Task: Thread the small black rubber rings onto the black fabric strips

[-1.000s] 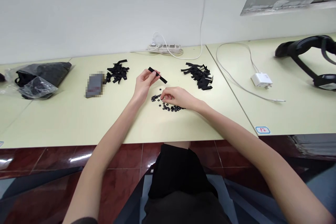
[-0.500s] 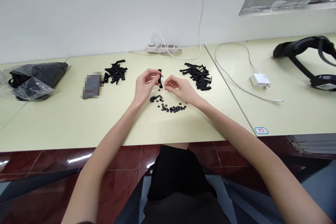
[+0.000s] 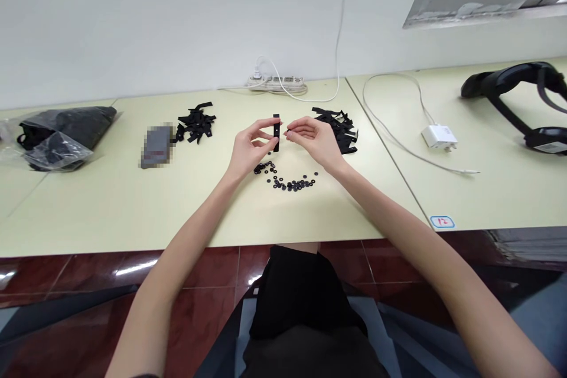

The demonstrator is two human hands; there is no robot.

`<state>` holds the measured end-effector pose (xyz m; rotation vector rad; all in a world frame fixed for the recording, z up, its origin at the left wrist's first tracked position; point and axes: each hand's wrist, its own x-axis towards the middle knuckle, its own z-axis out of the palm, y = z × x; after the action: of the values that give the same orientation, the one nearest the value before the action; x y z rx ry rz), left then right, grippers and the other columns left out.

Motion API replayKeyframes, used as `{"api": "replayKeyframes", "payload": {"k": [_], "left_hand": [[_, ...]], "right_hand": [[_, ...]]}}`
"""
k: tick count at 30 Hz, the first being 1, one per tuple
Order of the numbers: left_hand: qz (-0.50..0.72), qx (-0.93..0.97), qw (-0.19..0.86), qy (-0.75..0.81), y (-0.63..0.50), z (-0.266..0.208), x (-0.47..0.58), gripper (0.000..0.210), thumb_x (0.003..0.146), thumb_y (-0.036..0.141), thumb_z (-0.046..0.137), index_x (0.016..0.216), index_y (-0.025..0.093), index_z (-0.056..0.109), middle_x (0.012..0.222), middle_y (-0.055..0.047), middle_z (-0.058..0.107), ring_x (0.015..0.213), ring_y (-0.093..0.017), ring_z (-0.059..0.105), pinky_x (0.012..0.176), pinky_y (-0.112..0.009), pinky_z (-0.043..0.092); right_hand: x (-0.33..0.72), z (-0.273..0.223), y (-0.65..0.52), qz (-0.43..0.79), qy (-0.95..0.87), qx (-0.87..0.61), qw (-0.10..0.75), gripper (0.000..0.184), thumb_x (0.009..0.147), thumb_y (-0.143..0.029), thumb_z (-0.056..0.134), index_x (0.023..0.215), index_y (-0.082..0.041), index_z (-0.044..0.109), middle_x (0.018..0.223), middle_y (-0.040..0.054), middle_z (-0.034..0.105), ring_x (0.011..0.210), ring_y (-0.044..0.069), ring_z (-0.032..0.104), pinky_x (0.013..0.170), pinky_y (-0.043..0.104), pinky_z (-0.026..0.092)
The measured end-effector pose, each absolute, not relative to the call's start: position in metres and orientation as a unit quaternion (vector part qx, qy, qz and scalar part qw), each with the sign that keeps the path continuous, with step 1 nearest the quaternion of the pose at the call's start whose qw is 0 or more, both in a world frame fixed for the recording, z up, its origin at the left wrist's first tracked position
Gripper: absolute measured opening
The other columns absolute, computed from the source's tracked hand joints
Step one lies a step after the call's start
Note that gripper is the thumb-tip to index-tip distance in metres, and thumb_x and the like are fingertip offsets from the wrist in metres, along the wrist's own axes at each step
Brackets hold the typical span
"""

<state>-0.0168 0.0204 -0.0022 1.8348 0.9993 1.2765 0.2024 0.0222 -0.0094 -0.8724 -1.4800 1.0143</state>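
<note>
Between the thumb and fingers of my left hand (image 3: 251, 146), a short black fabric strip (image 3: 277, 142) stands upright, with a light spot showing near its middle. My right hand (image 3: 315, 139) is just right of the strip, its thumb and fingertips pinched on a small black piece (image 3: 288, 130) whose exact shape is too small to make out. Below both hands lie small round black snap buttons (image 3: 292, 185), scattered in a curved row, some with a hole in the middle. My right hand partly covers a pile of black fabric strips (image 3: 343, 124).
Another pile of black strips (image 3: 195, 124) lies left, beside a blurred grey object (image 3: 156, 145). A clear plastic bag with black cloth (image 3: 66, 136) is far left. A power strip (image 3: 277, 82) sits by the wall. At right are a white charger (image 3: 438, 136) and a black headset (image 3: 509, 94).
My left hand has moved slightly right and turned the strip more squarely to view. My right hand has risen and shifted right, with a small black piece now showing at its fingertips.
</note>
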Motion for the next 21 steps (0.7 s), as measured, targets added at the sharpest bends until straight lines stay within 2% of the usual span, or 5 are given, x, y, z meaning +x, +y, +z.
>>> {"api": "replayKeyframes", "payload": {"k": [7,17,21], "left_hand": [[0.474,0.730,0.315,0.379,0.014,-0.001,-0.012,0.042,0.096,0.042,0.082,0.136,0.029,0.081,0.145,-0.008,0.078,0.095,-0.019,0.079,0.078,-0.029,0.067],[0.469,0.730,0.343,0.361,0.010,-0.005,-0.005,0.043,0.098,0.046,0.082,0.138,0.031,0.081,0.146,-0.008,0.077,0.095,-0.019,0.079,0.079,-0.030,0.066],[0.472,0.728,0.348,0.356,0.010,-0.006,-0.005,0.042,0.098,0.043,0.083,0.138,0.030,0.081,0.145,-0.009,0.078,0.096,-0.019,0.078,0.081,-0.031,0.066]], "right_hand": [[0.201,-0.011,0.022,0.422,-0.640,-0.363,0.529,0.031,0.088,-0.053,0.088,0.099,-0.025,0.079,0.115,0.0072,0.084,0.110,0.028,0.079,0.105,0.048,0.065],[0.195,-0.019,0.024,0.450,-0.603,-0.368,0.546,0.037,0.081,-0.055,0.093,0.091,-0.025,0.073,0.099,0.0058,0.081,0.103,0.028,0.080,0.105,0.050,0.065],[0.196,-0.022,0.025,0.465,-0.592,-0.371,0.544,0.040,0.081,-0.054,0.093,0.097,-0.025,0.071,0.099,0.0043,0.080,0.104,0.026,0.080,0.104,0.048,0.066]]}}
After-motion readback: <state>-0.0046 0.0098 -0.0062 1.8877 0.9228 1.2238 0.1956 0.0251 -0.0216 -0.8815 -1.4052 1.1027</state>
